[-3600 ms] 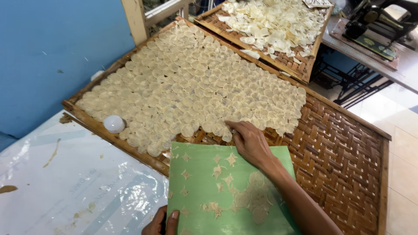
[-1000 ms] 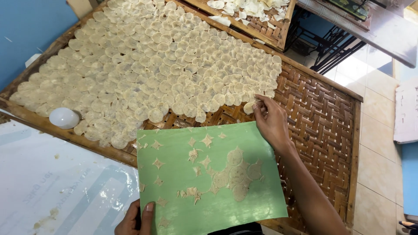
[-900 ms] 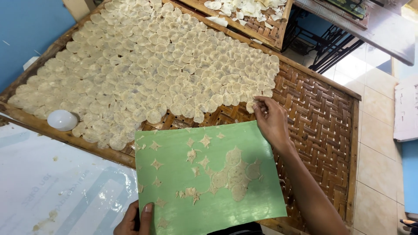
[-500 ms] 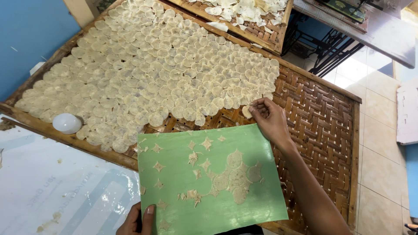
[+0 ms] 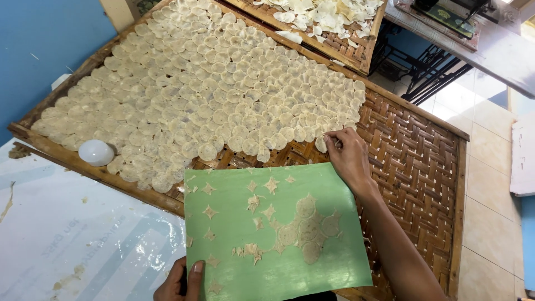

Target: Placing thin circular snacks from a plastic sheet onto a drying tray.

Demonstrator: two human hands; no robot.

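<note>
My left hand (image 5: 179, 282) grips the near edge of a green sheet (image 5: 278, 234) that carries several thin round dough discs and star-shaped scraps. My right hand (image 5: 348, 158) reaches past the sheet's far corner, its fingertips pinched on a pale dough disc (image 5: 321, 144) at the edge of the laid-out rows. Those rows of pale discs (image 5: 212, 95) cover most of a large woven bamboo tray (image 5: 423, 161), overlapping one another. The tray's right part is bare weave.
A white round object (image 5: 96, 152) rests on the tray's near-left rim. A plastic-covered table (image 5: 72, 239) lies at lower left. A second woven tray (image 5: 323, 22) of irregular pale pieces sits behind. Blue wall at left, tiled floor at right.
The view has shifted slightly. My right hand has moved a little left along the edge of the rows, fingertips now on a disc there. The left hand keeps its hold on the sheet.
</note>
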